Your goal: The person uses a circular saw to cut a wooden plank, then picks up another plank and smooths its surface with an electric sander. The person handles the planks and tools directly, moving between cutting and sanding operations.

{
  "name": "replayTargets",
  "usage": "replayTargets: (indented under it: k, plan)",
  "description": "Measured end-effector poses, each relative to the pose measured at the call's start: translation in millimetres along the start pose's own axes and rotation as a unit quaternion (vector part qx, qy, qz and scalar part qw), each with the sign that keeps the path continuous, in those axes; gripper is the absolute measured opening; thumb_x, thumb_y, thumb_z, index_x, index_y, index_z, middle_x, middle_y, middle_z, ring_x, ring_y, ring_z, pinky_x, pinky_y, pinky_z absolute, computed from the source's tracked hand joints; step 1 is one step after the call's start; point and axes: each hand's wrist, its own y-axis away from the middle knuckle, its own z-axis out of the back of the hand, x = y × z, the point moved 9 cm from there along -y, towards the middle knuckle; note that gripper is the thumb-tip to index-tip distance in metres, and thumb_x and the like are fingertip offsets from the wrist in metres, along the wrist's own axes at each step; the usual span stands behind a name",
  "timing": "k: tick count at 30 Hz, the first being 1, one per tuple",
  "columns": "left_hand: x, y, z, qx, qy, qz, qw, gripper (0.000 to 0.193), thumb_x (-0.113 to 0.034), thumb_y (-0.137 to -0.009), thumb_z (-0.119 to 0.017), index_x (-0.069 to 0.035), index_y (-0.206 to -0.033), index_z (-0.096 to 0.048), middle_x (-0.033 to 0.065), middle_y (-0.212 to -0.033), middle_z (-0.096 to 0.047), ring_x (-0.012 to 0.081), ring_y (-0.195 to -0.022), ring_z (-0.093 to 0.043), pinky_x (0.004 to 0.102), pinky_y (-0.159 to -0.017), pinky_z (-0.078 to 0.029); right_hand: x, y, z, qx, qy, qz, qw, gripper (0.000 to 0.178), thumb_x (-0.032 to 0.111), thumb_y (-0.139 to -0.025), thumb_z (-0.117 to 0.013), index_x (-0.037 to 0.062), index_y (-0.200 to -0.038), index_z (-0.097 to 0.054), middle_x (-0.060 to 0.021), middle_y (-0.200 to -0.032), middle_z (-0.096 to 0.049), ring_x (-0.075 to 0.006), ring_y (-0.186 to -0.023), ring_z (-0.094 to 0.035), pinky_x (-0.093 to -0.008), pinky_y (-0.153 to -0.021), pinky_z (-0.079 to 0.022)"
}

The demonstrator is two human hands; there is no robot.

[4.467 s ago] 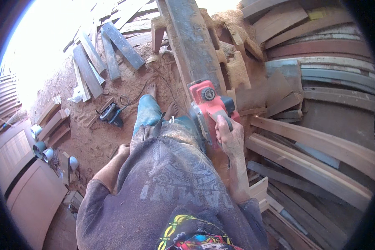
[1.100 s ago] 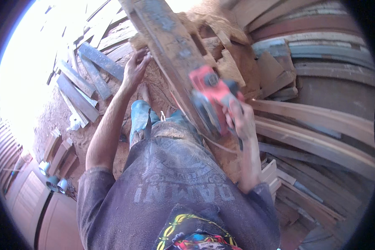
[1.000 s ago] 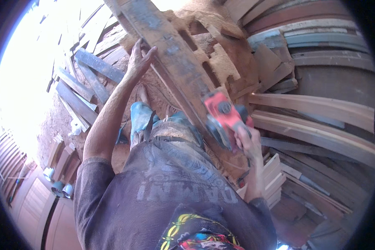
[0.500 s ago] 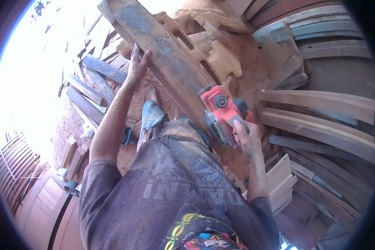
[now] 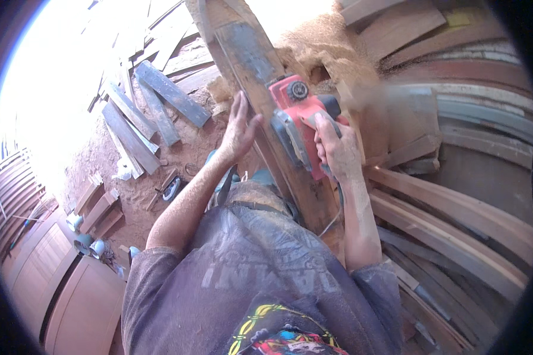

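A red electric planer (image 5: 299, 121) with a black knob rests on a long wooden plank (image 5: 256, 64), whose far face has a grey weathered patch. My right hand (image 5: 339, 147) is closed around the planer's rear handle. To the left of the planer, my left hand (image 5: 240, 129) lies along the plank's left edge with its fingers stretched out and nothing held. A blurred haze of dust sprays to the right of the planer. Bare brown wood shows on the near part of the plank, beside a thin cable (image 5: 333, 222).
Sawdust (image 5: 320, 44) is heaped beyond the plank. Long boards (image 5: 450, 219) are stacked at the right. Several grey offcuts (image 5: 172, 92) lie on the dirt floor (image 5: 137, 189) at the left, with wooden panels (image 5: 86, 307) at lower left.
My right hand has pushed the planer forward, up and left in the picture. My left hand now sits nearer the planer along the plank's edge. The whole view has shifted.
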Motion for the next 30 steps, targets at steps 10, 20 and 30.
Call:
replayTargets:
  k: [10, 20, 30]
  plan:
    - [-18, 10, 5, 0.015, -0.007, 0.013, 1.0, 0.082, -0.031, -0.106, -0.06, 0.007, -0.165, -0.017, 0.0326, -0.17, -0.019, 0.0475, -0.159, -0.022, 0.0489, -0.128, -0.029, 167, -198, -105, 0.048, 0.068, 0.122, 0.989, 0.047, 0.057, -0.097, -0.056, 0.0142, -0.092, -0.075, 0.0016, -0.058, -0.053, -0.01, -0.052, -0.052, -0.0327, -0.054, -0.042]
    - [7, -4, 0, -0.022, 0.008, -0.002, 1.0, 0.082, -0.035, -0.107, -0.06, 0.006, -0.166, -0.02, 0.0312, -0.171, -0.018, 0.0454, -0.161, -0.017, 0.0481, -0.131, -0.022, 88, -104, -56, 0.075, 0.069, 0.035, 0.994, 0.053, 0.056, -0.103, -0.048, 0.0171, -0.106, -0.084, -0.0035, -0.068, -0.064, -0.0158, -0.063, -0.063, -0.0382, -0.071, -0.055]
    - [1, -15, 18, -0.028, 0.079, -0.049, 0.995, 0.073, -0.033, -0.109, -0.058, -0.002, -0.167, -0.026, 0.025, -0.166, -0.034, 0.0357, -0.156, -0.032, 0.0426, -0.126, -0.029, -154, 230, 118, -0.025, 0.092, -0.066, 0.993, 0.048, 0.044, -0.103, -0.058, -0.001, -0.097, -0.075, -0.0019, -0.07, -0.061, -0.0118, -0.068, -0.057, -0.0346, -0.063, -0.046]
